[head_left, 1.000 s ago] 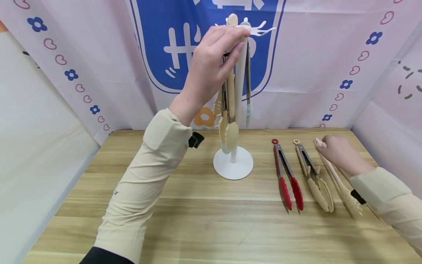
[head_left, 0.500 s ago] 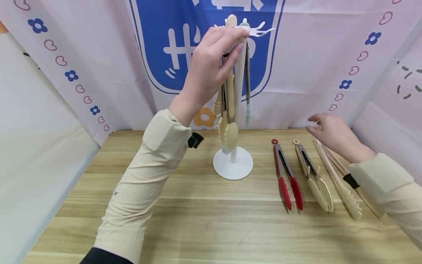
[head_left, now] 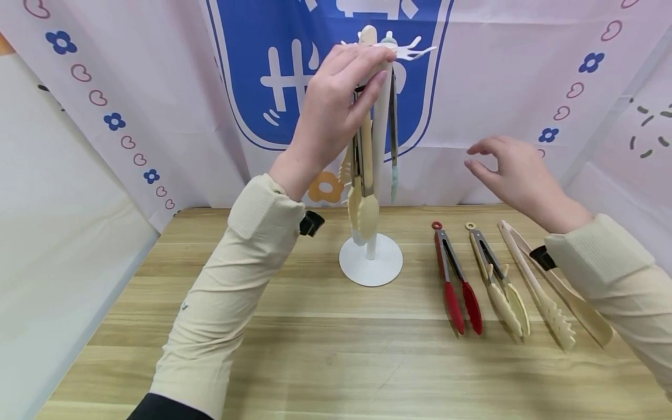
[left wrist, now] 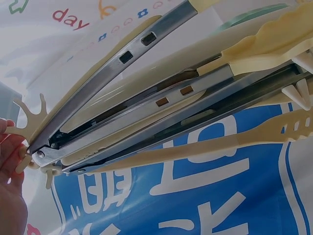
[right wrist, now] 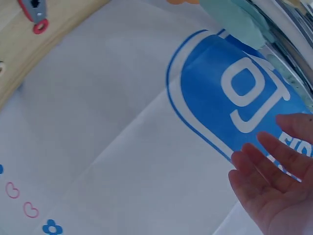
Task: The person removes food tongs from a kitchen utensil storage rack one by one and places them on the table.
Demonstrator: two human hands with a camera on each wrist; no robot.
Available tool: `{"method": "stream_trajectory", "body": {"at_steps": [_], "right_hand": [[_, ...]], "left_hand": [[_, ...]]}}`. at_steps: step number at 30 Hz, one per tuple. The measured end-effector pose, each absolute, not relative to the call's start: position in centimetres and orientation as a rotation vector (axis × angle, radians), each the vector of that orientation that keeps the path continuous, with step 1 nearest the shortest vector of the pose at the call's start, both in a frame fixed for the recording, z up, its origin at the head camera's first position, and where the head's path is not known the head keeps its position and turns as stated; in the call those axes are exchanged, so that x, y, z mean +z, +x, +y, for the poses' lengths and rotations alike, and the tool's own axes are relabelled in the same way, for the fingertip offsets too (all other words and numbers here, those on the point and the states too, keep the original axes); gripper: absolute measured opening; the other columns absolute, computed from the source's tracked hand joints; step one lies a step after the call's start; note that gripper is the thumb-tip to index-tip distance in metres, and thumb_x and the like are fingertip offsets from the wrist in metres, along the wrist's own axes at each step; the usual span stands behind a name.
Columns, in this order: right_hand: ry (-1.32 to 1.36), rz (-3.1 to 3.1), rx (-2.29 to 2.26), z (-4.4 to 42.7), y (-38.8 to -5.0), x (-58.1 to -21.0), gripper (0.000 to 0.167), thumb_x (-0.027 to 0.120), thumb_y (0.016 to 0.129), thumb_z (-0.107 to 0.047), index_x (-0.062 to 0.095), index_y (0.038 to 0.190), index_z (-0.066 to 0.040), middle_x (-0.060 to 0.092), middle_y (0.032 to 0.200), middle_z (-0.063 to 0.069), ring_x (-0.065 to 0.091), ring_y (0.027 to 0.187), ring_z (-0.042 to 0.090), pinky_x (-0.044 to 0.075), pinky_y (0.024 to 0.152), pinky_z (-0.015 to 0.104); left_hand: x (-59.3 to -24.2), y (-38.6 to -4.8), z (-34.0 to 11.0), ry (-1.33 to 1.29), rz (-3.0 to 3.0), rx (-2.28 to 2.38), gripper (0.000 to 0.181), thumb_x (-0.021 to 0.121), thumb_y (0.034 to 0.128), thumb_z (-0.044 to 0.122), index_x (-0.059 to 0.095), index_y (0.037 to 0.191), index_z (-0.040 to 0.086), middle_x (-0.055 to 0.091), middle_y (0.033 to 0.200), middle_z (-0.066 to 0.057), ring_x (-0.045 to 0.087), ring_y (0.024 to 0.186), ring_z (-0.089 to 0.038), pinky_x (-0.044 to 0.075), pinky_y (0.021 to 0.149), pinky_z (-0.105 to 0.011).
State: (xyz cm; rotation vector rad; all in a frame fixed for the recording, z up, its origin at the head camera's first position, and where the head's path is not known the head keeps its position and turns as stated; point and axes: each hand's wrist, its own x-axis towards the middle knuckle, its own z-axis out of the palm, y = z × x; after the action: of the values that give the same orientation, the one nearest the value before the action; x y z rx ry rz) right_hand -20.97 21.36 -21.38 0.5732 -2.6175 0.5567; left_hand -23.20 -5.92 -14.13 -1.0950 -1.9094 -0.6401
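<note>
My left hand grips the top of a white utensil stand, thumb below and fingers above; its hooks spread out beside my fingertips. Cream-tipped metal tongs hang from the stand under this hand, and mint-tipped tongs hang on its right side. In the left wrist view, several metal-armed tongs fan out from the hooks, with a slotted cream piece among them. My right hand is raised above the table's back right, fingers loosely bent and holding nothing; the right wrist view shows its palm.
On the table's right side lie red-tipped tongs, cream tongs, pale toothed tongs and beige tongs, side by side. A white cloth backdrop with a blue emblem hangs directly behind the stand.
My right hand has let go of the end of the tongs at the far right, risen, and moved left toward the stand. My left hand keeps its place on the stand.
</note>
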Motion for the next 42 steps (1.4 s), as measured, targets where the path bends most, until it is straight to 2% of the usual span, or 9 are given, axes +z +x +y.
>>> {"method": "stream_trajectory", "body": {"at_steps": [10,15,20,31,37,42], "right_hand": [[0.623,-2.469,0.551,19.4,-21.1,-17.9,0.028,0.052,0.092,-0.018,0.061,0.108,0.004,0.061,0.109,0.021,0.054,0.104,0.037,0.04,0.091,0.049],[0.621,-2.395,0.571,18.6,-21.2,-16.5,0.028,0.054,0.092,-0.019,0.062,0.107,0.002,0.062,0.107,0.019,0.056,0.101,0.034,0.043,0.091,0.045],[0.603,-2.32,0.609,17.8,-21.4,-15.5,0.029,0.053,0.092,-0.02,0.063,0.107,0.002,0.063,0.107,0.018,0.057,0.101,0.031,0.044,0.092,0.04],[0.545,-2.172,0.668,15.7,-21.9,-13.6,0.034,0.048,0.094,-0.027,0.062,0.111,-0.001,0.062,0.111,0.01,0.056,0.105,0.016,0.04,0.093,0.016],[0.541,-2.135,0.756,14.3,-22.0,-12.9,0.034,0.047,0.094,-0.026,0.061,0.114,-0.001,0.06,0.114,0.007,0.054,0.107,0.008,0.038,0.094,0.015],[0.567,-2.102,0.788,13.3,-22.3,-12.6,0.034,0.046,0.095,-0.025,0.062,0.112,-0.001,0.061,0.113,0.008,0.055,0.105,0.009,0.039,0.093,0.015]], "left_hand": [[-14.1,-23.2,-5.9,-1.091,-1.914,-0.634,0.03,0.045,0.0961,0.018,0.059,0.117,0.001,0.06,0.118,-0.009,0.048,0.113,-0.016,0.025,0.102,-0.016],[-14.1,-23.3,-5.9,-1.091,-1.906,-0.625,0.03,0.045,0.0961,0.017,0.059,0.117,0.0,0.06,0.117,-0.009,0.048,0.113,-0.017,0.021,0.105,-0.017],[-14.1,-23.3,-5.9,-1.1,-1.898,-0.631,0.03,0.045,0.0961,0.017,0.059,0.116,0.0,0.061,0.116,-0.01,0.049,0.113,-0.017,0.023,0.104,-0.017],[-14.2,-23.4,-5.9,-1.093,-1.894,-0.635,0.03,0.046,0.0958,0.017,0.06,0.116,0.0,0.061,0.117,-0.01,0.049,0.113,-0.017,0.021,0.105,-0.018],[-14.3,-23.4,-6.0,-1.092,-1.89,-0.629,0.03,0.046,0.0959,0.017,0.059,0.117,0.001,0.061,0.117,-0.01,0.049,0.114,-0.017,0.019,0.107,-0.019],[-14.3,-23.4,-6.0,-1.098,-1.884,-0.625,0.03,0.045,0.096,0.018,0.06,0.116,0.0,0.061,0.117,-0.01,0.049,0.114,-0.017,0.019,0.107,-0.019]]}}
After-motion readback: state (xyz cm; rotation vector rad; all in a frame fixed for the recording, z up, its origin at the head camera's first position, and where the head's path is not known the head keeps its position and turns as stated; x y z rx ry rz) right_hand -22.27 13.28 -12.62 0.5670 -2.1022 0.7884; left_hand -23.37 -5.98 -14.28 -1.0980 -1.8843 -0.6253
